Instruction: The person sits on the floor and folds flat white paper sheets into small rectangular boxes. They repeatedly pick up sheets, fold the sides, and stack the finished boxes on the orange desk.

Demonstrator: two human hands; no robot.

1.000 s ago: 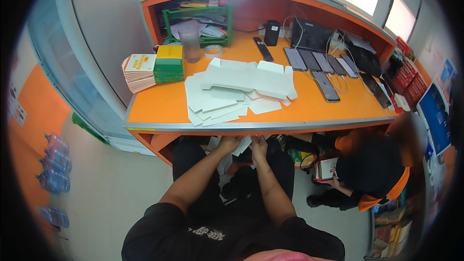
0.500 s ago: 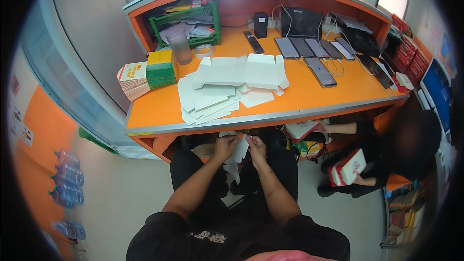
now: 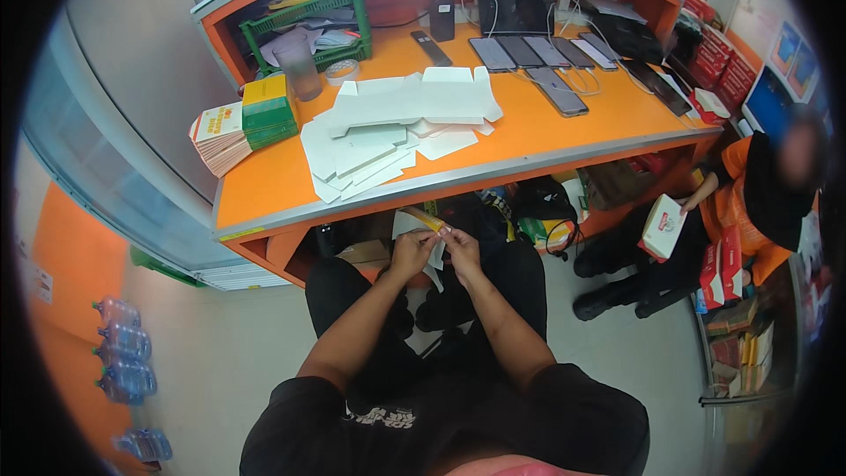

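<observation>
Head view, hands: the left hand (image 3: 411, 251) and the right hand (image 3: 461, 249) are both pinching a flat white card blank (image 3: 429, 245), fingers closed on it, below the edge of the orange surface (image 3: 264, 189).
Head view, blank: it is sitting over the lap, between the two hands, with a yellow strip at its top.
Head view, doing it well: keeping both thumbs close to the crease is probably helping the fold run straight.
Head view, supply: more white blanks (image 3: 388, 123) are lying piled on the surface, beside a green and yellow stack (image 3: 264, 110).
</observation>
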